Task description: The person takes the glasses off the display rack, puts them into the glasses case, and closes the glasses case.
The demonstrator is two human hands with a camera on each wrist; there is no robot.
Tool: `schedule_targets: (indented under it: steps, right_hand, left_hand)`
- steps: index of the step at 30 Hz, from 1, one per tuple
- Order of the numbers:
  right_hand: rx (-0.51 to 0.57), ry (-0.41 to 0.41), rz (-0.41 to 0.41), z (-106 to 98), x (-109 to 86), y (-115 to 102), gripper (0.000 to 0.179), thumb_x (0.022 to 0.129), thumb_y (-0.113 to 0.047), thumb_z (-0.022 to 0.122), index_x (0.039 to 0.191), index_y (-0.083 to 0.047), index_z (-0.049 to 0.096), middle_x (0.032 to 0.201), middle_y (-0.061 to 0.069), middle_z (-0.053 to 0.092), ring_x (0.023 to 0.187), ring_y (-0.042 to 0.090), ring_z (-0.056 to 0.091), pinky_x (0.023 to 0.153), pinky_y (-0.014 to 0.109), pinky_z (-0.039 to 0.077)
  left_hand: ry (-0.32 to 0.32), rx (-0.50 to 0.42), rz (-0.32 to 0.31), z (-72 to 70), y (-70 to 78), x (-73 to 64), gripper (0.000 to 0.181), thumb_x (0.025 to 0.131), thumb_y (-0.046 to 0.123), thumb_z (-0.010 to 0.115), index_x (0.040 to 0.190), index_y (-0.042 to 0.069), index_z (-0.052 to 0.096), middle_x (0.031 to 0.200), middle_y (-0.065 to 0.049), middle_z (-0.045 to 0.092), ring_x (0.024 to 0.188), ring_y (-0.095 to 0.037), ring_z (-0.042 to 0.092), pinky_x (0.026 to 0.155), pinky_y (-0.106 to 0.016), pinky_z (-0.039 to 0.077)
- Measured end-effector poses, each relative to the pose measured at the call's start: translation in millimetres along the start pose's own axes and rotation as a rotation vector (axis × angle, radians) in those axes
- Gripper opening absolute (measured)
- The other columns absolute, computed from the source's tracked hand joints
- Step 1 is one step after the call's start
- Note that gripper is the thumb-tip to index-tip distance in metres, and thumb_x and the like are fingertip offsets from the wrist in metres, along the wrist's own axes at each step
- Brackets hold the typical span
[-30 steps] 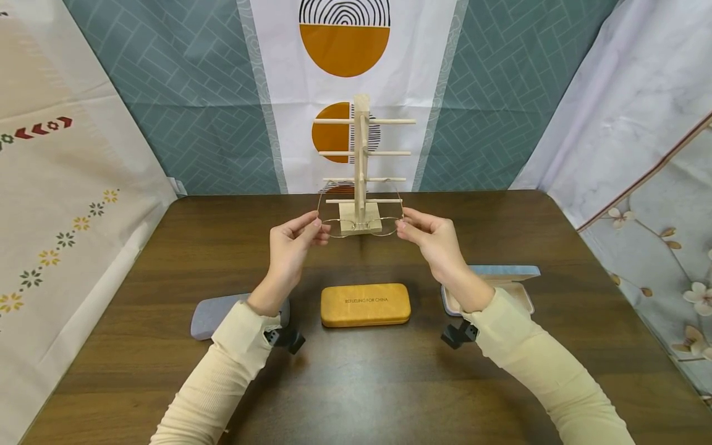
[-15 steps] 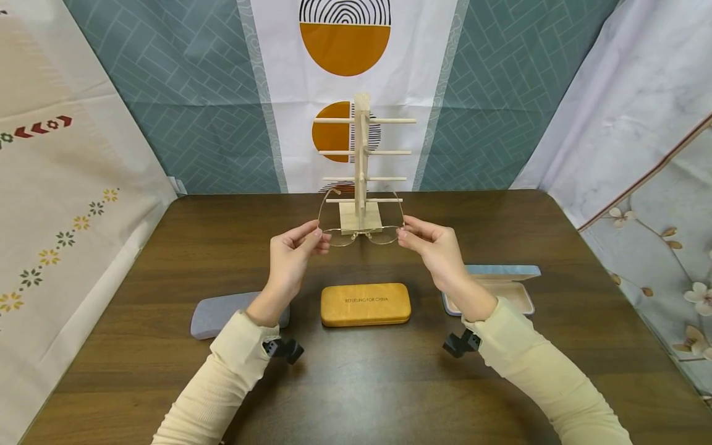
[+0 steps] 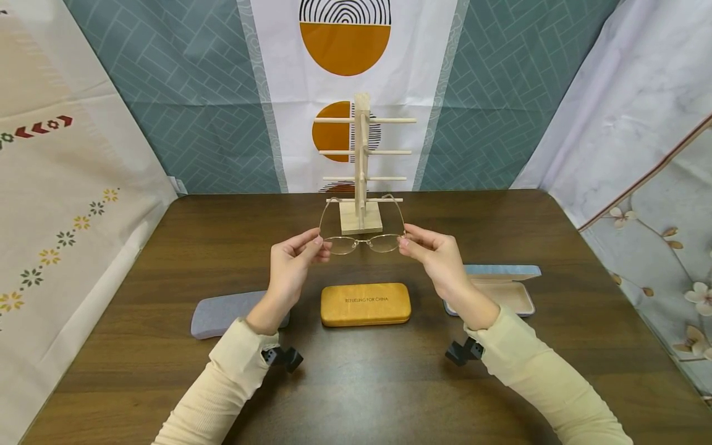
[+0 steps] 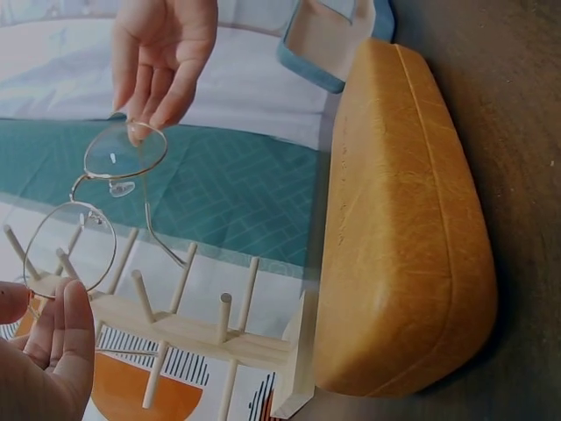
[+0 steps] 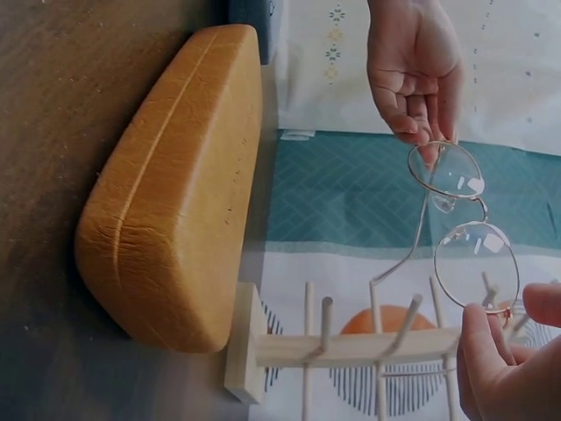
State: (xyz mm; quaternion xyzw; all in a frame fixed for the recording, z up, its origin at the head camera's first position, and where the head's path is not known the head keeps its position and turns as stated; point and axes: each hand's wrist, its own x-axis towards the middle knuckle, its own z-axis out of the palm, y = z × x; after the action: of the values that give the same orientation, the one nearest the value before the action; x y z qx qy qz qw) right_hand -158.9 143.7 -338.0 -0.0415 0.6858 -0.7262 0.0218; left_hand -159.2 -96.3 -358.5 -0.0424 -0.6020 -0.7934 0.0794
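Observation:
A pair of thin gold wire-framed eyeglasses (image 3: 363, 240) is held up above the table, its temples spread and pointing toward the wooden stand. My left hand (image 3: 295, 262) pinches the frame at its left hinge between thumb and fingers. At the other hinge, my right hand (image 3: 436, 256) pinches it the same way. Both wrist views show the clear round lenses between the two hands. Beyond the glasses stands a pale wooden display rack (image 3: 361, 161) with several pairs of pegs and nothing hung on them. Below them lies a closed mustard-yellow glasses case (image 3: 365, 305).
A grey-blue case (image 3: 222, 314) lies closed at the left, partly behind my left wrist. On the right a light-blue case (image 3: 517, 296) lies open, partly covered by my right forearm. Patterned cloths hang around the dark wooden table (image 3: 356, 389).
Both hands have brought the glasses back from the rack, toward me and lower in the head view. The temple tips now show in front of the lowest pegs. The cases stay put.

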Motion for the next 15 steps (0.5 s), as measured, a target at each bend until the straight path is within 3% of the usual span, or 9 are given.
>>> schedule_targets:
  steps: [15]
  right_hand:
    - [0.009,-0.008,0.021,1,-7.3,12,0.042,0.085,0.010,0.055,0.126,0.010,0.046,0.091,-0.001,0.062,0.083,0.005,0.063,0.080,0.027,0.051]
  left_hand:
    - [-0.007,0.016,-0.042,-4.9,-6.3,-9.7,0.027,0.087,-0.010,0.051,0.113,-0.019,0.052,0.068,0.001,0.067,0.058,-0.011,0.063,0.060,-0.026,0.054]
